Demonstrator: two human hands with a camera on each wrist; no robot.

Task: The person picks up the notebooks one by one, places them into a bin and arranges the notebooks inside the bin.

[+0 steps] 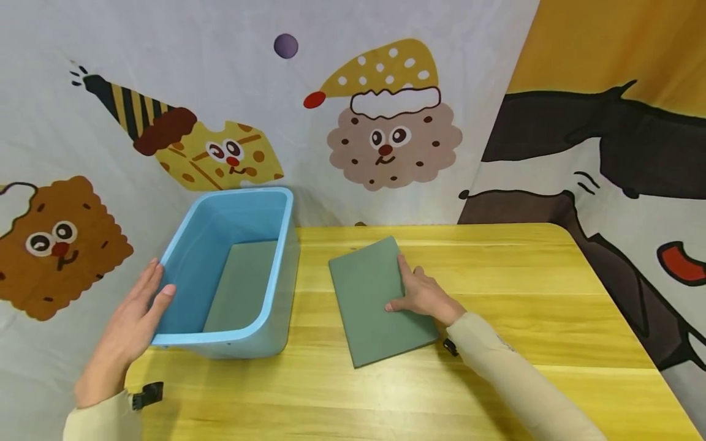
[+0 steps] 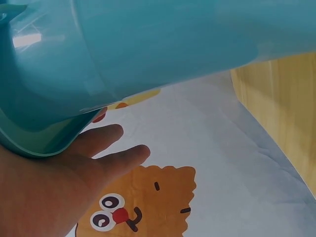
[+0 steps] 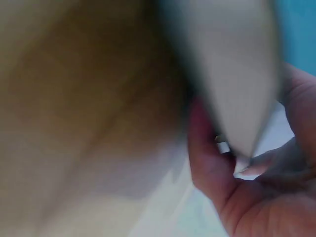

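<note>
A light blue plastic bin (image 1: 280, 257) stands at the left of the wooden table. My left hand (image 1: 132, 318) holds its left rim, thumb over the inside and fingers along the outside wall; the left wrist view shows those fingers (image 2: 123, 160) stretched below the rim. Flat on the bin's floor lies a grey-green panel-like thing (image 1: 242, 288). To the right, my right hand (image 1: 421, 294) grips a green book (image 1: 369, 300) by its right edge, thumb on the cover and other fingers at the side. Its pale edge (image 3: 234, 74) looks blurred in the right wrist view.
The yellow wooden table (image 1: 496, 269) runs up to a cloth backdrop (image 1: 309, 141) printed with cartoon food faces. The bin's right wall is between the bin's inside and the book.
</note>
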